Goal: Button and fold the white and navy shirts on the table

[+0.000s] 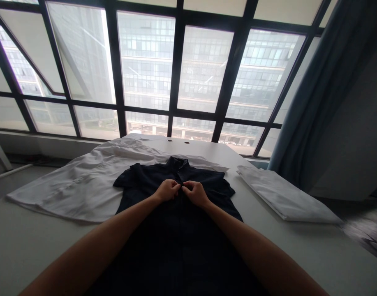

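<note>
A dark navy short-sleeved shirt (pixel 176 230) lies flat on the white table (pixel 18 242), collar pointing away from me. My left hand (pixel 167 190) and my right hand (pixel 195 192) meet at the shirt's front placket just below the collar. Both hands are closed, their fingers pinching the fabric there. What exactly sits between the fingertips is too small to make out.
A white shirt (pixel 83 185) is spread out on the table to the left, partly under the dark one. A folded white garment (pixel 287 195) rests at the right. Large windows (pixel 176 70) stand behind the table, and a blue curtain (pixel 327 86) hangs at the right.
</note>
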A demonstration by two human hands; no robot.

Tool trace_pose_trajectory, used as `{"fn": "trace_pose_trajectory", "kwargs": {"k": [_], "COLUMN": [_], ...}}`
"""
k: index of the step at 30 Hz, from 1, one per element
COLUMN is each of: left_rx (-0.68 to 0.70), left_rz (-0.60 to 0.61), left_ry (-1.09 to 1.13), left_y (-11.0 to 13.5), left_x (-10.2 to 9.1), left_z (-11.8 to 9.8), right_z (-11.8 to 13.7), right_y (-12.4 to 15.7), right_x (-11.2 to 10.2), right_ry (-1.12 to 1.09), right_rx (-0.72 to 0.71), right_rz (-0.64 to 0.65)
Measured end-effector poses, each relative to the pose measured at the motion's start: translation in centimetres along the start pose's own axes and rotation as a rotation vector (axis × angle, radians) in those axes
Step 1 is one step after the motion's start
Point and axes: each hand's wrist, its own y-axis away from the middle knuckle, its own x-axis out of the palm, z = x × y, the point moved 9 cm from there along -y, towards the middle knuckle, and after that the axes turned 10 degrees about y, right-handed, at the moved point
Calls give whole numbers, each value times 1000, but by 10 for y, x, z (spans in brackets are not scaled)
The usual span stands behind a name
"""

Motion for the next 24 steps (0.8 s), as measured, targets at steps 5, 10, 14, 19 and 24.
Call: {"fn": "trace_pose_trajectory", "kwargs": {"k": [5, 10, 14, 19, 24], "left_rx": [12, -8, -16, -45, -40], "left_rz": [-13, 21, 49, 48, 47], "left_ry": [17, 32, 22, 30, 6], "left_y": [2, 2, 0, -2, -3], "left_x": [0, 3, 6, 5, 4], "left_z": [-2, -1, 0, 4, 5], "right_z": [-7, -19, -11, 1, 11], "right_y": [-3, -5, -5, -2, 2], "right_x": [3, 8, 6, 2, 2], "right_ry": [-97, -187, -121, -13, 57], "right_rx": [10, 95, 21, -29, -95], "right_rz": [3, 42, 32, -30, -46]}}
